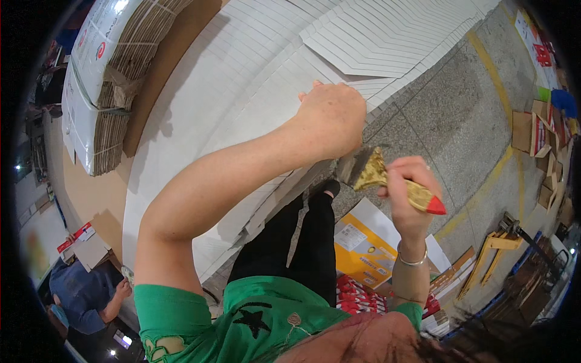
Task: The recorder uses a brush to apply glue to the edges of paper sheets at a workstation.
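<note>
We judge the fanned sheets (pixel 236 97) before us light, bendy, best taken by an edge. Our left hand (pixel 333 115) curls at theirs; whether it pinches, we cannot tell. Near it, our right hand (pixel 408 181) grips the brush (pixel 372 174), likely light, by its handle.

L hand (pixel 333 118) shows its back, w/ most fingers hidden past the knuckles, so can't tell if it grips the white sheets (pixel 200 109); R hand (pixel 407 190) covers the mid part of the brush (pixel 371 173) handle, & the bristle end is too blurry to make out vs. the grey floor (pixel 448 124). The white sheets & strapped cardboard bundle (pixel 115 57) run off the top edge, co-worker (pixel 78 293) at lower L is partly lost near the dark rim, & fine print on the yellow carton (pixel 350 239) is too small to read.
</note>
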Demonstrator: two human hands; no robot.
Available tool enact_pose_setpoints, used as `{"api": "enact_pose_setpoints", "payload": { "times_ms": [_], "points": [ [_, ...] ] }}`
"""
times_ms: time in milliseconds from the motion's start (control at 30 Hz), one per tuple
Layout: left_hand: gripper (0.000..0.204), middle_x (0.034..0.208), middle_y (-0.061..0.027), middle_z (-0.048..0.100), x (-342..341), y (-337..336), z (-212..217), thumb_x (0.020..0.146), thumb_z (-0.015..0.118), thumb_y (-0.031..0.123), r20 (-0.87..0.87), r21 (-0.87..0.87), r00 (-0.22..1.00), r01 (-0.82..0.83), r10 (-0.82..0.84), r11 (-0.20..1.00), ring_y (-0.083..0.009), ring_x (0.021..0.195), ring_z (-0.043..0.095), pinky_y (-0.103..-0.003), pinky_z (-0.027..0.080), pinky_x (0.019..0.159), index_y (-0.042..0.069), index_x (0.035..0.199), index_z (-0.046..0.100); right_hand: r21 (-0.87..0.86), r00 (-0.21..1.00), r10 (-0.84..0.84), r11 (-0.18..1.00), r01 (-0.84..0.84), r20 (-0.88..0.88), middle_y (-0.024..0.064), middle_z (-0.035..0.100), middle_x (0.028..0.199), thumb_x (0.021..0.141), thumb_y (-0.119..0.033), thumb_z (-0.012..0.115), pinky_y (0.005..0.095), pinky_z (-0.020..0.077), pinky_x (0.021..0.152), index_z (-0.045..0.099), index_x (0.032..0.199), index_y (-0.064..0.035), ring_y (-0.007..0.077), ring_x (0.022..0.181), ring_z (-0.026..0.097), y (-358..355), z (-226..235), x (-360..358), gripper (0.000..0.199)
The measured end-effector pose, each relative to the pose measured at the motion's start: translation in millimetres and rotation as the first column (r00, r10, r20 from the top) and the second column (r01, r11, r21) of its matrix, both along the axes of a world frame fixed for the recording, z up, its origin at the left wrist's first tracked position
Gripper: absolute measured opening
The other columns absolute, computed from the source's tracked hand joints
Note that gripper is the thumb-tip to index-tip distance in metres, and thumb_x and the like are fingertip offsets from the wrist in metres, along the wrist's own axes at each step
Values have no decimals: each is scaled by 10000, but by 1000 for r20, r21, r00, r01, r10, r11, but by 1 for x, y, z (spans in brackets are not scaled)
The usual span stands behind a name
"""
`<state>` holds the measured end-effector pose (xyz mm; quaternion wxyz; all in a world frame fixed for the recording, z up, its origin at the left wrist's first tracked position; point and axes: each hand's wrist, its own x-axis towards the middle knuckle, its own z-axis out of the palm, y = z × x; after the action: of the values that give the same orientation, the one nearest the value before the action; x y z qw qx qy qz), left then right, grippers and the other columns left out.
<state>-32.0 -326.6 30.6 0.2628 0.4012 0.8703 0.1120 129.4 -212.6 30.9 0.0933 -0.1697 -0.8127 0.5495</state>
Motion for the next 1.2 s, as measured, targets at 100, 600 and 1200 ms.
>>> {"api": "enact_pose_setpoints", "payload": {
  "times_ms": [100, 600, 1200],
  "points": [
    [122, 699, -244, 608, -1, -2, 3, 638, 543, 22, 49, 19, 999, 4, -5, 1000, -373, 711, 620, -421, 504, 691, -72, 693, 598, -274, 957, -290, 922, 272, -24, 106, 590, 758, 722, 24, 639, 261, 463, 572, 576, 700, 5, 167, 618, 590, -5, 16, -12, 69],
    [865, 1181, -368, 444, 88, -61, -38, 709, 656, 531, -433, -144, 901, -87, 17, 986, -450, 1047, 516, -500, 465, 826, -146, 1190, 415, -218, 942, -267, 950, 223, -201, 163, 549, 900, 864, -19, 446, 233, 467, 488, 520, 787, 53, 154, 514, 549, 0, 10, 76, 129],
    [354, 921, -364, 525, 80, -126, -6, 694, 544, 79, 39, -193, 982, -176, 187, 965, -444, 808, 573, -451, 472, 760, -129, 970, 467, -307, 923, -316, 921, 241, -221, 119, 558, 890, 905, -85, 468, 234, 480, 489, 536, 833, 43, 129, 555, 572, -39, 1, 47, 162]
  ]
}}
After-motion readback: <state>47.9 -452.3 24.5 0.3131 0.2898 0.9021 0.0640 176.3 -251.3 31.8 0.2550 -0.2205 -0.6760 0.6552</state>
